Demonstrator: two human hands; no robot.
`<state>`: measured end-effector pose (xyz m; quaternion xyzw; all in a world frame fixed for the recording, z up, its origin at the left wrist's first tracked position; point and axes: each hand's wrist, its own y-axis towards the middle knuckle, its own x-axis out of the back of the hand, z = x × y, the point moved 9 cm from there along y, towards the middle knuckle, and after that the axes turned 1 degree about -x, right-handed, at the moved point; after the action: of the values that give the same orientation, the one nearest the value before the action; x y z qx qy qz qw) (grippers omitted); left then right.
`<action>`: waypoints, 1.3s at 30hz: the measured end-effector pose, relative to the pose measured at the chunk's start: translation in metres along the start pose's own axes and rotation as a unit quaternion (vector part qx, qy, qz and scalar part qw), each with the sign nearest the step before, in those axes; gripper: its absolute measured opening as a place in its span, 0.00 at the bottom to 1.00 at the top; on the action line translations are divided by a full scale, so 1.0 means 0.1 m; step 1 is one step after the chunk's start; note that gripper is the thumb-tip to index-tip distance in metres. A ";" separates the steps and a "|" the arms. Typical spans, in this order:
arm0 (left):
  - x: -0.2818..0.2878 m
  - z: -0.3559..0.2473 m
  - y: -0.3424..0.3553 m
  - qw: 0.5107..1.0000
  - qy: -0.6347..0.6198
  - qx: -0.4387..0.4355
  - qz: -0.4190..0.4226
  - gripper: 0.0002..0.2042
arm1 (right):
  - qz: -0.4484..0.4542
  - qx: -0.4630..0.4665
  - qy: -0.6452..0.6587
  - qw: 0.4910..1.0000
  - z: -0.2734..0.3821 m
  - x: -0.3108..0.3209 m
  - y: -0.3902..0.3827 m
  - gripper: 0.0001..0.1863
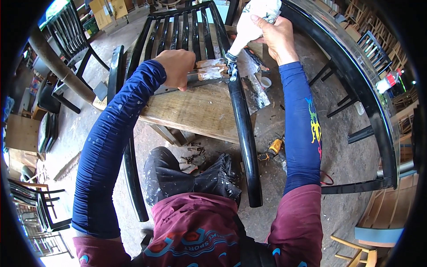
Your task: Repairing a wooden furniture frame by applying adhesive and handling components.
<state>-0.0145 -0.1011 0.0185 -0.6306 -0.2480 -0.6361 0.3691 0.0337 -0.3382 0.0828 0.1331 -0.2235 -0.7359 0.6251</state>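
My right hand point(276, 38) grips a white squeeze bottle point(251, 26) and tilts it down. Its nozzle meets the joint of a black chair leg point(244, 133), where white glue point(232, 73) shows. Left of that joint, my left hand point(175, 66) is closed, knuckles up; what sits inside its fingers is hidden. Beside it lie pale wooden ends point(211, 66) smeared with white. The black slatted chair back point(189, 33) lies farther off, and the chair rests on a wooden work surface point(191, 111).
A small white cup point(265, 82) and a stained board point(257, 93) are right of the chair leg. On the floor lies a yellow-and-black tool point(275, 147). A large black frame point(389, 147) curves along the right. More black chairs point(73, 40) stand at left.
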 end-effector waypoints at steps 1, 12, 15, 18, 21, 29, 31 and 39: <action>-0.01 0.03 0.00 1.000 0.001 0.002 0.000 0.23 | -0.003 -0.013 -0.004 1.000 -0.01 -0.02 -0.01 0.18; 0.02 -0.02 -0.03 1.000 -0.011 0.007 0.017 0.23 | 0.011 -0.007 0.001 1.000 0.05 -0.13 -0.12 0.19; 0.03 -0.02 -0.01 1.000 -0.008 0.004 0.007 0.24 | 0.018 0.008 -0.013 1.000 -0.02 -0.08 -0.07 0.19; 0.04 0.00 0.01 1.000 -0.003 0.007 0.016 0.24 | 0.016 0.031 -0.029 0.999 -0.06 -0.11 -0.04 0.17; 0.04 -0.01 0.02 1.000 -0.006 0.012 0.008 0.24 | 0.018 0.091 -0.084 0.992 0.04 -0.12 -0.07 0.16; -0.01 0.00 0.00 1.000 -0.007 0.017 0.013 0.24 | 0.050 0.358 -0.006 0.932 1.13 -0.46 -0.70 0.11; 0.01 0.00 0.03 1.000 -0.014 0.009 -0.008 0.24 | -0.036 0.169 -0.212 0.962 0.74 -0.26 -0.35 0.08; 0.01 0.00 -0.04 0.999 -0.019 0.021 -0.021 0.26 | -0.053 -0.071 0.133 0.987 -0.10 0.28 -0.27 0.22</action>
<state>-0.0175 -0.0983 0.0201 -0.6296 -0.2814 -0.6263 0.3636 0.0097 -0.3640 0.0630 0.1967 -0.0785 -0.7580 0.6170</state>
